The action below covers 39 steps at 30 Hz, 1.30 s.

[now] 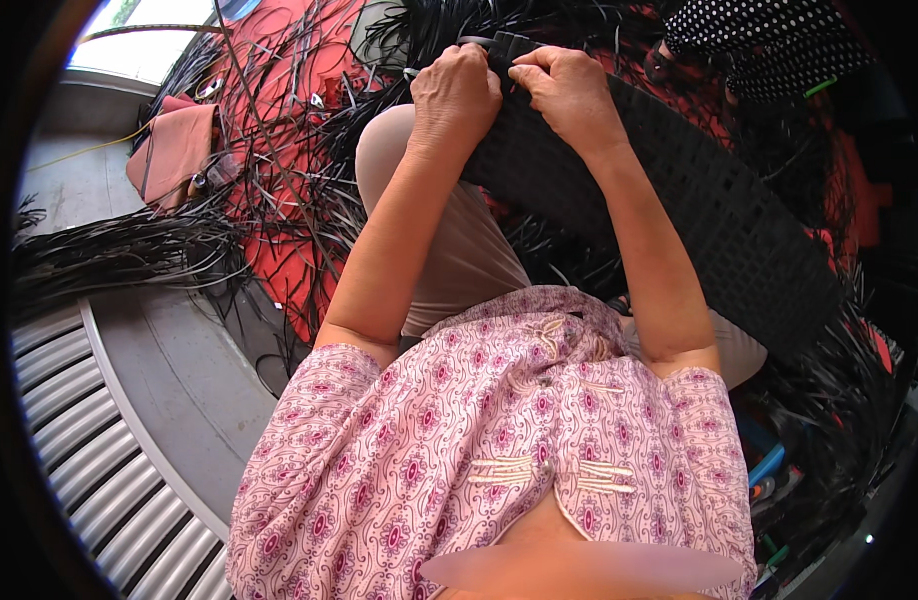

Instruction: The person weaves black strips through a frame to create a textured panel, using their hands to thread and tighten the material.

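Note:
A long panel woven from black flat strips [709, 190] lies across my lap, slanting from the top middle down to the right. At its far end my left hand [455, 97] is closed on the edge, where loose strip ends curl out. Close beside it, my right hand [571, 100] pinches a black strip between thumb and bent forefinger. The exact path of that strip through the weave is hidden by my fingers and the dark colour.
Loose black strips [119, 250] lie in bundles at left and across the red floor [289, 265]. A pink cloth [179, 150] is at upper left, a row of metal rollers [99, 420] at lower left. Another person's polka-dot clothing [764, 40] shows at upper right.

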Available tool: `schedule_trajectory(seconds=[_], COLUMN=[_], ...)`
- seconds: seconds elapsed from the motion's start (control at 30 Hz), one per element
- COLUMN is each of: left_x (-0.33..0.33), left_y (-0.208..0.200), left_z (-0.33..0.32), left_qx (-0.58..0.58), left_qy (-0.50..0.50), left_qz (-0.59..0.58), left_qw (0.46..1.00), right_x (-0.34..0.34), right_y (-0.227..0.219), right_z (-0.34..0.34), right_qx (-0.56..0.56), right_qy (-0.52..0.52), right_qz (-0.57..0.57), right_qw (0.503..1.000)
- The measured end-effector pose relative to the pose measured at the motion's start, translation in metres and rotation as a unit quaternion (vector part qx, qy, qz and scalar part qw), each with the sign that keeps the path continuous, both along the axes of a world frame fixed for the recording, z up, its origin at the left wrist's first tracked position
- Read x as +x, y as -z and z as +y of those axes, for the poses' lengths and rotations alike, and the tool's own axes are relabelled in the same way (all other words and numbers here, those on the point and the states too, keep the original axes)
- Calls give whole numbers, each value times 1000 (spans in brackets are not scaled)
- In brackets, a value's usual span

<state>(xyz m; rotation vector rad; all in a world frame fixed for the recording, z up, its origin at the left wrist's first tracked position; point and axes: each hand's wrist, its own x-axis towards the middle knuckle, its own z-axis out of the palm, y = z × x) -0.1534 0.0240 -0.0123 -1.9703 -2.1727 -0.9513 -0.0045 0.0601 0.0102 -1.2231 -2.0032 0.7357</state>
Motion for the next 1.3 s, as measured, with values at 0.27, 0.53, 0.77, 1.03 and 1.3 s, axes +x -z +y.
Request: schedule_trajectory(seconds=[0.27, 0.53, 0.77, 1.03, 1.3], left_x=[6, -9, -37, -47, -48], left_y=[-12, 8, 16, 22, 18], left_z=[-2, 3, 11, 13, 9], left_qx=[-61, 21, -165, -181, -170], left_qy=[-31, -12, 84, 125, 141], left_qz=[1, -100, -620, -668, -643], left_qw=[998, 995, 762, 711, 733], right_x=[2, -7, -13, -24, -33], right_y=[1, 8, 0, -9, -6], right_z=[1, 5, -5, -10, -7], right_qx=[-15, 29, 35, 62, 119], right_qy=[-1, 23, 38, 53, 21], right_qz=[25, -74, -135, -188, -208], right_qw=[1000, 997, 990, 979, 971])
